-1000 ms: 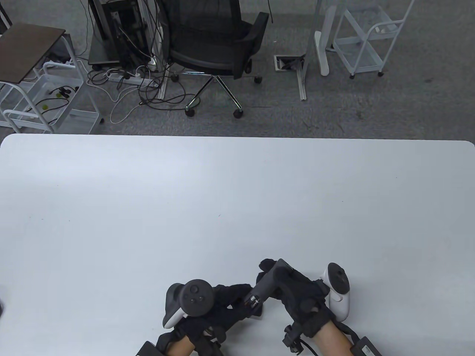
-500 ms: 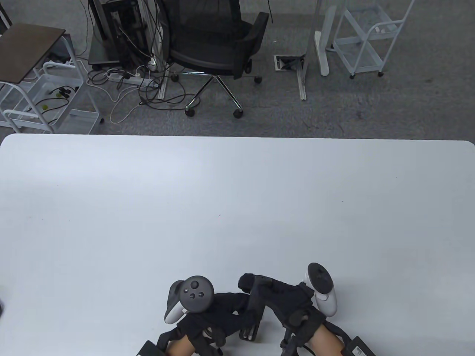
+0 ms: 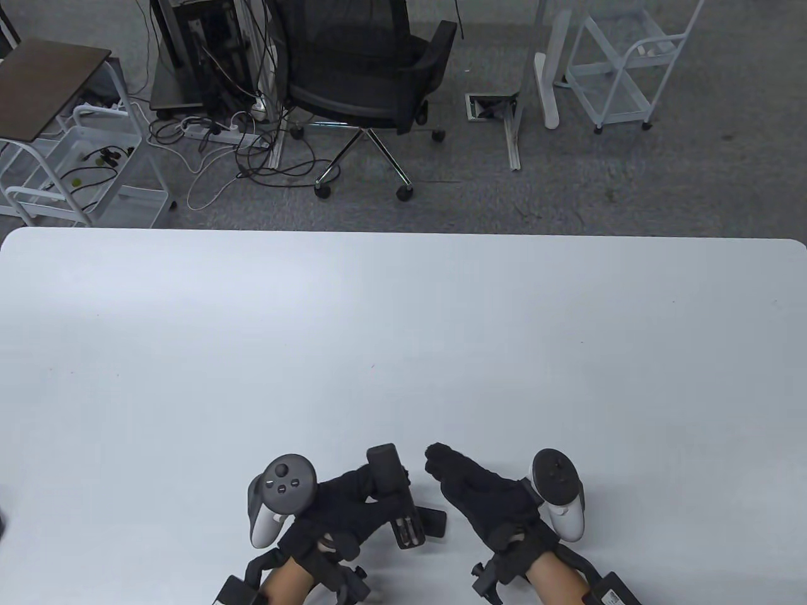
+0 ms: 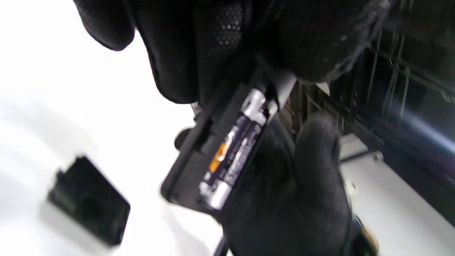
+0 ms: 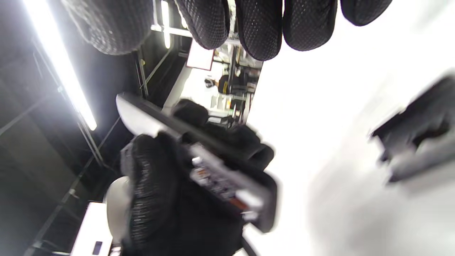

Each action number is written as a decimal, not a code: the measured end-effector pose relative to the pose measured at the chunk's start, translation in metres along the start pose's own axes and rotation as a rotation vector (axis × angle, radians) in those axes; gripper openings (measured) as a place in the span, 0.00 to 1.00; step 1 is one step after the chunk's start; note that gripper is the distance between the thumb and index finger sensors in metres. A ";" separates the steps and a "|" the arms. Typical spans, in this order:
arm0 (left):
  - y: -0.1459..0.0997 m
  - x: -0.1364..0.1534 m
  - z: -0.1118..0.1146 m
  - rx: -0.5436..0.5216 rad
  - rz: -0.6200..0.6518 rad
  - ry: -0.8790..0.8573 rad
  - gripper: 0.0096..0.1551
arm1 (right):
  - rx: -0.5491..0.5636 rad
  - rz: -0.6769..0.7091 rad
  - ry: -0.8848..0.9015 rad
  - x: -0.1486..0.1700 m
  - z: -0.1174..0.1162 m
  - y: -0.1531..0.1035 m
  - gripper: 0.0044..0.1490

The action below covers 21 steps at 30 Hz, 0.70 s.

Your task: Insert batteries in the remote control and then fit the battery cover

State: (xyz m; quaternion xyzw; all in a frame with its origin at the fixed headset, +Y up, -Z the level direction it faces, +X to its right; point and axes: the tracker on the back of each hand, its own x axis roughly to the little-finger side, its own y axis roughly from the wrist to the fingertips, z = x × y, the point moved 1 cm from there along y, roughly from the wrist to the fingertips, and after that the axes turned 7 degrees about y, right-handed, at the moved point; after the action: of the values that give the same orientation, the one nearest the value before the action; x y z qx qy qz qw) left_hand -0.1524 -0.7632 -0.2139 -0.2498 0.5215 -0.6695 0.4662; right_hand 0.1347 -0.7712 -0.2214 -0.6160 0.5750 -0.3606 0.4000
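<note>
My left hand (image 3: pixel 353 504) grips the dark remote control (image 3: pixel 394 491) near the table's front edge, back side up. Its open compartment shows two batteries (image 4: pixel 231 149) lying side by side; they also show in the right wrist view (image 5: pixel 220 185). The black battery cover (image 3: pixel 434 522) lies on the table just right of the remote; it also shows in the left wrist view (image 4: pixel 89 201). My right hand (image 3: pixel 482 495) is to the right of the remote, apart from it, fingers loose and holding nothing.
The white table (image 3: pixel 403 353) stretches away behind the hands. Beyond its far edge stand an office chair (image 3: pixel 365 69), white carts (image 3: pixel 624 69) and cables on the floor.
My right hand let go of the remote and drew back to the right. My left hand took the remote over and turned it upright along the table. The cover now lies uncovered beside it.
</note>
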 end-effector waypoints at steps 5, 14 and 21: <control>-0.006 0.019 -0.029 -0.164 -0.086 -0.101 0.33 | 0.066 -0.026 -0.249 0.000 0.004 0.000 0.45; -0.014 0.045 -0.057 -0.298 -0.170 -0.277 0.33 | -0.036 0.107 -0.965 -0.007 -0.031 -0.002 0.39; -0.017 0.054 -0.064 -0.344 -0.218 -0.334 0.34 | -0.167 0.133 -1.141 -0.001 -0.058 -0.003 0.36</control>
State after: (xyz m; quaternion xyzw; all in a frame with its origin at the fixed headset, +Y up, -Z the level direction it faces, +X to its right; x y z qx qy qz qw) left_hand -0.2355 -0.7811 -0.2274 -0.4870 0.5135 -0.5668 0.4217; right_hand 0.0837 -0.7746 -0.1947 -0.7050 0.3322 0.1011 0.6184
